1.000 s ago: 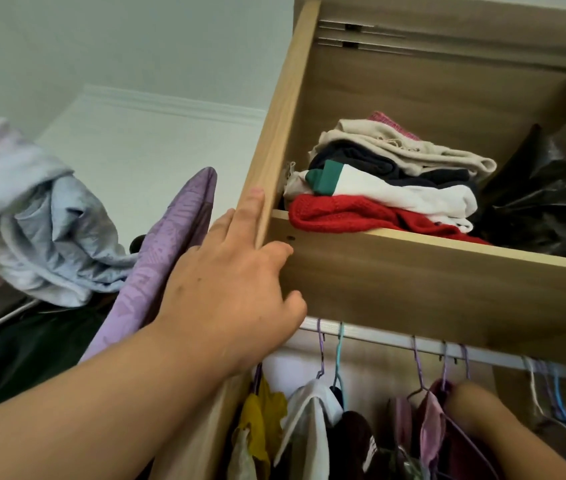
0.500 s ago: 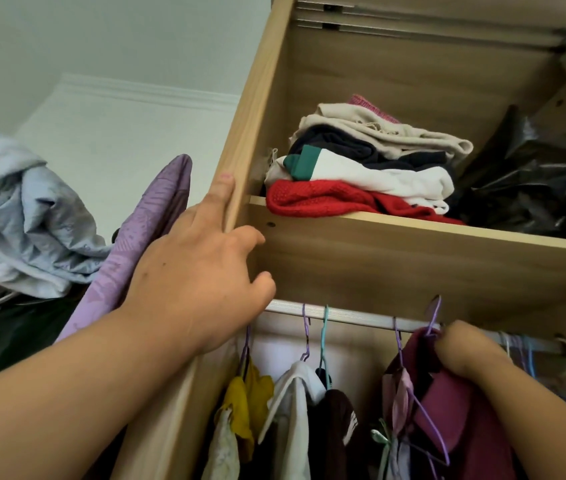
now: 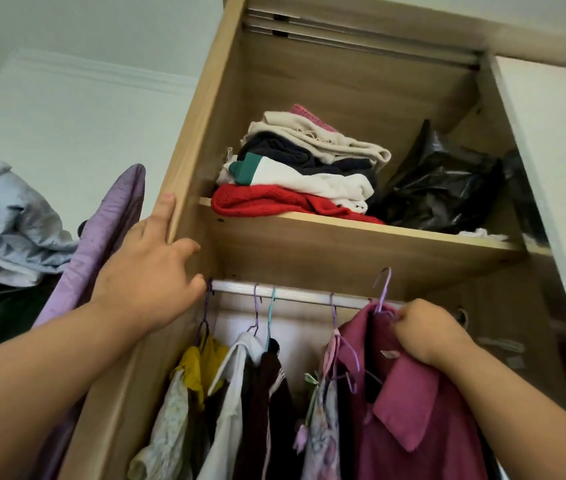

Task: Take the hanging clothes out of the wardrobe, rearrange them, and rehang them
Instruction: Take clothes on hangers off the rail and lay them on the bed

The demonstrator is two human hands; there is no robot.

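A magenta collared shirt (image 3: 413, 403) hangs on a lilac wire hanger (image 3: 383, 289) whose hook stands above the white rail (image 3: 295, 293). My right hand (image 3: 423, 329) grips the hanger's neck at the shirt's collar. My left hand (image 3: 149, 271) rests on the wardrobe's left side panel (image 3: 198, 140), forefinger pointing up along its edge and thumb on the inner face. Further left on the rail hang a yellow garment (image 3: 201, 362), a white shirt (image 3: 229, 393), a dark brown top (image 3: 267, 403) and a floral piece (image 3: 319, 427).
Folded clothes, with a red knit (image 3: 267, 202) lowest, and a black plastic bag (image 3: 441, 188) sit on the wooden shelf (image 3: 361, 251) above the rail. Outside to the left lie a lilac garment (image 3: 101, 244) and a pale blue bundle (image 3: 11, 223).
My right hand has come up from behind the clothes and taken hold of the magenta shirt's hanger, lifting its hook above the rail. The view has tilted upward. My left hand stays on the panel.
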